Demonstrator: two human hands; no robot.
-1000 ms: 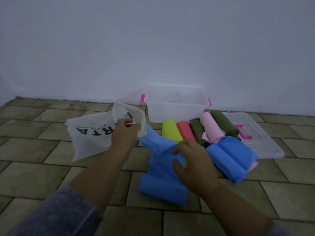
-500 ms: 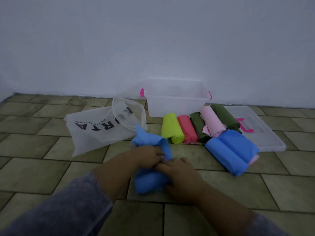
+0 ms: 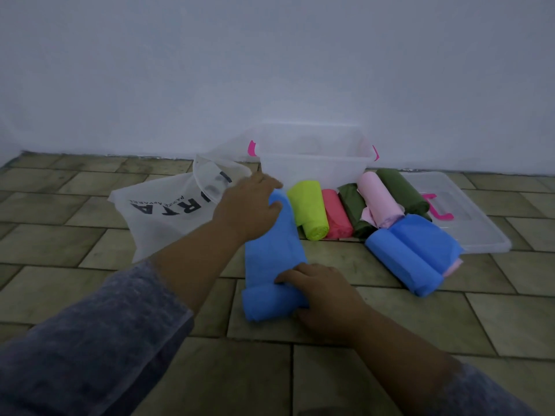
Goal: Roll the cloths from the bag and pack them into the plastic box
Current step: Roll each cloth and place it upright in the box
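My left hand (image 3: 249,205) has gone out to the far end of the blue cloth (image 3: 273,253), now stretched along the floor (image 3: 375,325), and grips it. My right hand (image 3: 324,295) curls round the rolled near end. The cloth looks soft, light and limp, so I'd hold both ends. Finished rolls (image 3: 309,211) lie before the plastic box (image 3: 312,169), and the bag (image 3: 162,211) is just left.

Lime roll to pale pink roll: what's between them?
Head view: a red roll and a dark green roll lie between the lime roll and pale pink roll.
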